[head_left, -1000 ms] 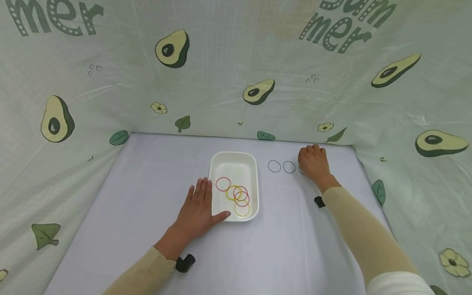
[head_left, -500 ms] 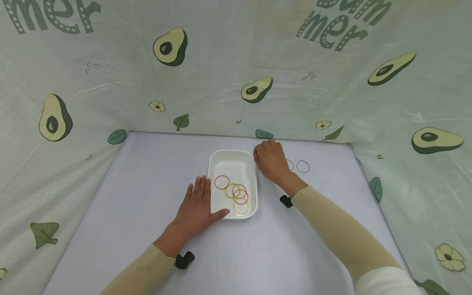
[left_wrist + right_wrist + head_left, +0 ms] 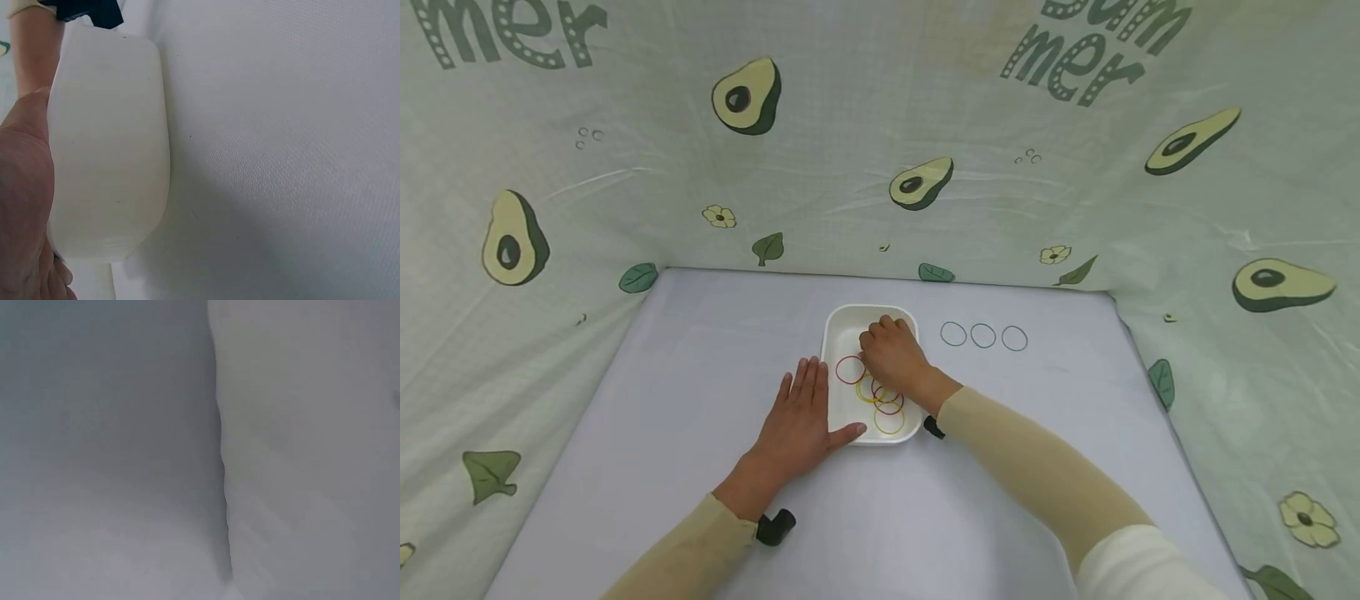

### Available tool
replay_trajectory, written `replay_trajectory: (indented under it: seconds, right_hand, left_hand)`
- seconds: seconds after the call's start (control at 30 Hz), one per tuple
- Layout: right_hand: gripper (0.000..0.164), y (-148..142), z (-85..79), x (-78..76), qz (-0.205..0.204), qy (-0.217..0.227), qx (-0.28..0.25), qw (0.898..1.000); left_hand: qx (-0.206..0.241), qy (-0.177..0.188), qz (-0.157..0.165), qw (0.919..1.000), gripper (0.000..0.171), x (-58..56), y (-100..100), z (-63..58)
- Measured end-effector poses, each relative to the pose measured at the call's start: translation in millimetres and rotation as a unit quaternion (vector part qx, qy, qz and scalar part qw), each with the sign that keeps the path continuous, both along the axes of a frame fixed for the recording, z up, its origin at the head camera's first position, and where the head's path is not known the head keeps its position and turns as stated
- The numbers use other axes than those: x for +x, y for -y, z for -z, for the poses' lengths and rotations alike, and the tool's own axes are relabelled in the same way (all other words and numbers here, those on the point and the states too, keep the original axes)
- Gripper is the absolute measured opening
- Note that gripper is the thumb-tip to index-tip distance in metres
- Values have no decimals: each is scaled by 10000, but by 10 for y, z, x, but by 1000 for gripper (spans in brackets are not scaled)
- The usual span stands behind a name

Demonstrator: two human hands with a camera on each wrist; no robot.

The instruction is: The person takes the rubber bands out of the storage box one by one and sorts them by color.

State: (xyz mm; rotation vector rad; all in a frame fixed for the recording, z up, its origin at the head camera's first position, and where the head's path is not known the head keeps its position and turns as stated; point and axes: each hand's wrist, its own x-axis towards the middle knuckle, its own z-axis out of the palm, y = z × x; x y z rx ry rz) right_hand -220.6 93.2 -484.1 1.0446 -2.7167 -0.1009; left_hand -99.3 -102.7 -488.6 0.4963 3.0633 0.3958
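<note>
Your left hand (image 3: 801, 421) lies flat with fingers straight against the left wall of the shallow white rectangular tray (image 3: 838, 327) at frame centre. Your right hand (image 3: 895, 358) reaches into it with fingers curled; whether it pinches anything cannot be told. Three dark green rubber bands (image 3: 982, 336) sit in a row on the white surface (image 3: 700, 375), right of the tray. Red and yellow rubber bands (image 3: 886, 410) remain inside, so sorting looks partly done.

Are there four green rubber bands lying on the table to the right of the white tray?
No, only three green rubber bands lie in a row right of the tray.
</note>
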Motion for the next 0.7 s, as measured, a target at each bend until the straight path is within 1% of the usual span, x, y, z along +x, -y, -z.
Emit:
replay_trajectory:
  seconds: [0.13, 0.27, 0.33, 0.47, 0.57, 0.7]
  right_hand:
    - [30, 71, 53, 12, 121, 293, 526, 9981]
    - [37, 85, 70, 39, 325, 442, 971, 9938]
    - [36, 78, 70, 52, 422, 506, 1016, 9926]
    - [26, 75, 67, 47, 489, 655, 981, 9918]
    - [17, 88, 73, 30, 444, 824, 978, 9908]
    - [17, 106, 68, 16, 309, 987, 1064, 9889]
  left_hand:
    - [22, 30, 9, 10000, 116, -4, 21, -15]
    - [-6, 41, 47, 10000, 116, -18, 21, -5]
    - [-37, 38, 58, 10000, 116, -24, 16, 1]
    - [-44, 30, 66, 10000, 116, -30, 19, -1]
    - [-8, 37, 49, 10000, 116, -27, 28, -5]
    - [51, 69, 10, 10000, 116, -27, 33, 0]
